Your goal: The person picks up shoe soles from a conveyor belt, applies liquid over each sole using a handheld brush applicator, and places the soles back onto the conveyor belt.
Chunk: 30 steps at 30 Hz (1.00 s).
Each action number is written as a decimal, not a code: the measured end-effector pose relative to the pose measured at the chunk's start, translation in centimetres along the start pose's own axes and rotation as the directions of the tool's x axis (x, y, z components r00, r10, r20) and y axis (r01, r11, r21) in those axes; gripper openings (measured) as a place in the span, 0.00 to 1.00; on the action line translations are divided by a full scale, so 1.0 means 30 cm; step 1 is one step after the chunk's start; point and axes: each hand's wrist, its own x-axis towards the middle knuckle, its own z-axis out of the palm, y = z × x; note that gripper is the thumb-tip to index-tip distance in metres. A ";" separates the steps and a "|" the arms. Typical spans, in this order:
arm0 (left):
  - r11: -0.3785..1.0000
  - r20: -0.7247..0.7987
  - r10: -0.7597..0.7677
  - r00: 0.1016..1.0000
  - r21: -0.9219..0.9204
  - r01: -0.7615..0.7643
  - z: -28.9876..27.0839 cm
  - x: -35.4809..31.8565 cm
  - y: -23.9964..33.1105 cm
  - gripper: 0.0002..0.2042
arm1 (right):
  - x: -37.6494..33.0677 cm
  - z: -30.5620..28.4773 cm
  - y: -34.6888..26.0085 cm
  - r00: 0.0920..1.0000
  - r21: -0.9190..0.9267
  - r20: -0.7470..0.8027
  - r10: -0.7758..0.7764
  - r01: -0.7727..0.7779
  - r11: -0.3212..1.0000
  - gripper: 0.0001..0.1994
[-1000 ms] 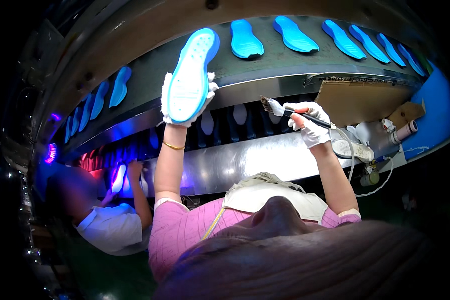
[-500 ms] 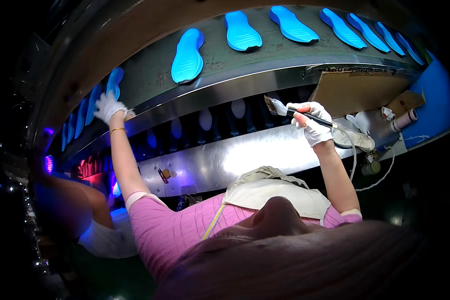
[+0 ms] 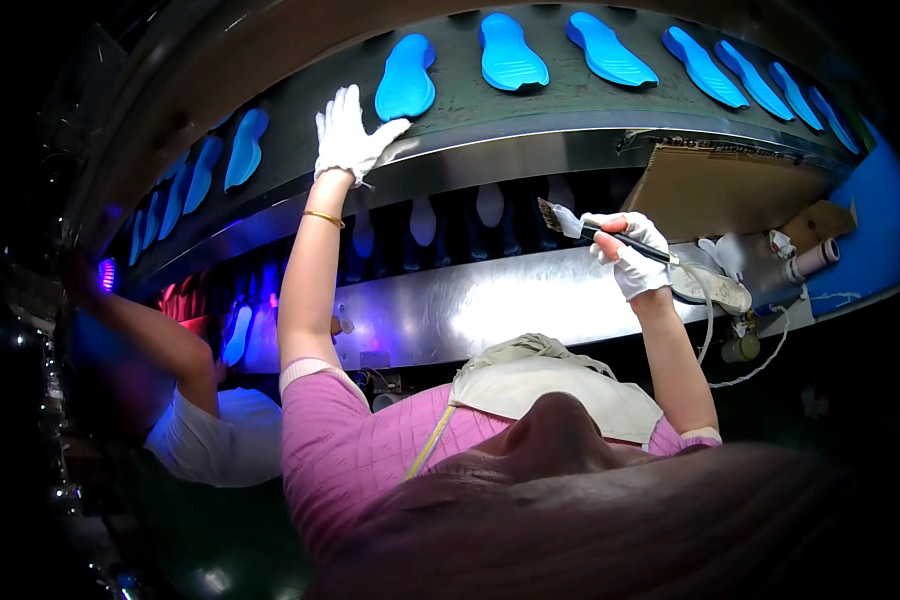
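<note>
My left hand [image 3: 355, 135], in a white glove, hovers at the near edge of a dark conveyor belt [image 3: 300, 92] with fingers spread and nothing in it. Its thumb comes close to the toe or heel end of a bright blue shoe sole [image 3: 406, 80]; whether they touch I cannot tell. To the left of that hand lies another blue sole [image 3: 245, 150]. Gloved in white with some fingertips bare, my right hand [image 3: 632, 258] grips a brush [image 3: 610, 238] by its black handle. The dark bristles point left, and a pale tube trails from the handle's rear.
More blue soles [image 3: 514, 55] line the belt on both sides. Below it runs a shiny metal shelf [image 3: 490, 300]. On the right are a cardboard sheet [image 3: 735, 190], a pale shoe [image 3: 715, 290] and a pink roll [image 3: 815, 258]. A co-worker's arm [image 3: 170, 335] reaches in at left.
My left hand has come away from the sole at left and moved right, fingers now spread. The soles sit farther right along the belt. My right hand keeps the brush nearly still.
</note>
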 end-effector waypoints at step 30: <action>-0.671 0.190 0.182 0.965 -0.693 0.263 -0.220 -0.489 0.410 0.26 | -0.047 -0.238 -0.001 0.981 -0.092 0.107 0.160 -0.151 0.984 0.07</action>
